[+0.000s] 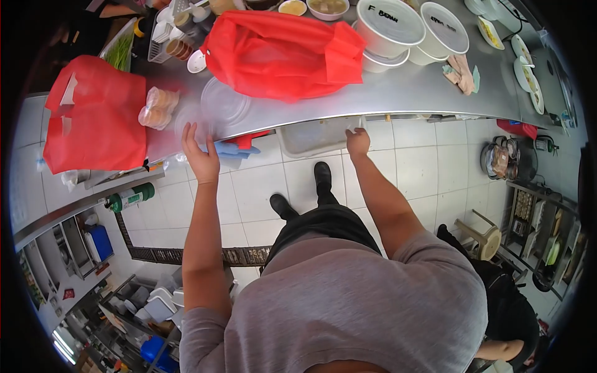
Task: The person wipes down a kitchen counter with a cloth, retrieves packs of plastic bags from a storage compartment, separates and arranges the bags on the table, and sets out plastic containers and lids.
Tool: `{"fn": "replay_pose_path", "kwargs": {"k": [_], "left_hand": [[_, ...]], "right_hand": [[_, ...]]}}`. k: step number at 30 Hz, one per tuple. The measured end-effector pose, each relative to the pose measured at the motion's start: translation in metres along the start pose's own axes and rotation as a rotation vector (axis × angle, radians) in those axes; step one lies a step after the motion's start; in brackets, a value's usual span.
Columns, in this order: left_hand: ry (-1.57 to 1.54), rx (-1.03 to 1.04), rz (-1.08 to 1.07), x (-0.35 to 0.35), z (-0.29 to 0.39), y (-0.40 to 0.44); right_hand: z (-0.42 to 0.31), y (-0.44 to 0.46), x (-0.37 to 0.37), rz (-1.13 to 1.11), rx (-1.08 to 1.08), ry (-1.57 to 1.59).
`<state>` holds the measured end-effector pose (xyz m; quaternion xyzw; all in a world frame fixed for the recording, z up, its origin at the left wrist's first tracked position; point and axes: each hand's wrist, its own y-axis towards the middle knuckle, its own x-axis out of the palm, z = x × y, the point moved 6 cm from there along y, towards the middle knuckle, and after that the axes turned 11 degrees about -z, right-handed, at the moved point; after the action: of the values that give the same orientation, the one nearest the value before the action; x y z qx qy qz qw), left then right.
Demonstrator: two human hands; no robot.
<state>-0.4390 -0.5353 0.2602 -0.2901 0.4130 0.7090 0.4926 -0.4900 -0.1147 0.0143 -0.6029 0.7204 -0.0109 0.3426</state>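
My left hand [202, 163] reaches up to the counter edge, thumb and fingers apart. Its fingertips are at a clear plastic lid [191, 117], which looks faint and blurred; whether they touch it is hard to tell. Just beyond lies a larger round clear lid [225, 102]. My right hand [357, 142] is closed on the right end of a pale shallow tray [311, 138] jutting out from under the counter. The fingers curl over its rim and are partly hidden.
Red bags [280, 56] [93, 118] stand on the steel counter [398, 93]. Wrapped cups [159, 107], labelled white tubs [392, 25] and a crumpled cloth [460, 74] are there too. A stool [488, 239] and another person [507, 304] are behind me at right.
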Motion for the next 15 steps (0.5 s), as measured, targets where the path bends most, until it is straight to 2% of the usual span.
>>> {"fn": "replay_pose_path", "kwargs": {"k": [2, 6, 8, 10, 12, 15], "left_hand": [[-0.022, 0.029, 0.048, 0.005, 0.020, -0.003], [-0.114, 0.064, 0.003, 0.019, 0.068, -0.020], [-0.130, 0.112, -0.113, 0.030, 0.092, -0.032], [-0.216, 0.146, -0.339, 0.053, 0.102, -0.051], [-0.358, 0.081, -0.512, 0.076, 0.112, -0.071], [-0.336, 0.060, -0.744, 0.106, 0.127, -0.090]], "right_hand": [[0.026, 0.029, 0.028, -0.266, 0.165, 0.273], [-0.002, 0.027, 0.032, -0.283, 0.076, 0.349], [-0.018, 0.012, 0.023, -0.250, 0.041, 0.389], [-0.020, -0.014, 0.013, -0.294, 0.051, 0.393], [-0.027, -0.042, 0.002, -0.335, 0.058, 0.418], [-0.023, -0.061, -0.005, -0.346, 0.040, 0.444]]}}
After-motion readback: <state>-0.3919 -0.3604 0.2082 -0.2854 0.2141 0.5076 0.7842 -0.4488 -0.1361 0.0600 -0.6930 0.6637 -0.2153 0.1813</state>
